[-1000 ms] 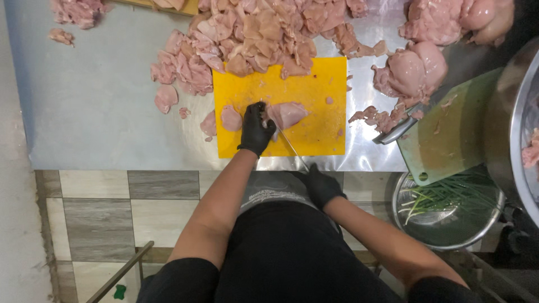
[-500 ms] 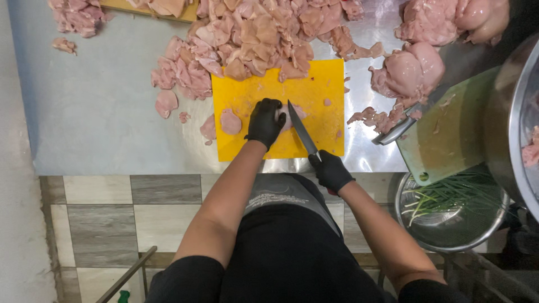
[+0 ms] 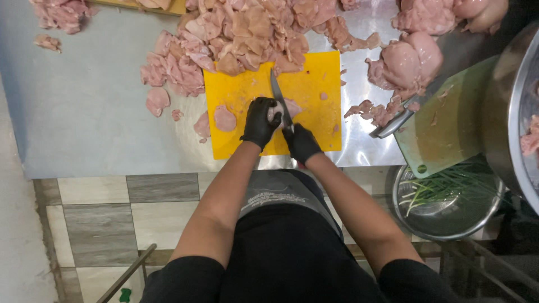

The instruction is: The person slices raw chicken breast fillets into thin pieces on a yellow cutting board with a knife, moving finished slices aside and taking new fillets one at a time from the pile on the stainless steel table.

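Gloved hands work together: left hand pins a raw chicken piece on the yellow cutting board so the knife, gripped by the right hand, slices safely.

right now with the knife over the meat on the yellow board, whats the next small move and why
Probably draw the knife down and back through the pale meat piece. The blade already lies across it, the right hand grips the handle, and the left hand pins the piece on the yellow cutting board. I would keep the left fingers curled, since they sit right beside the blade.
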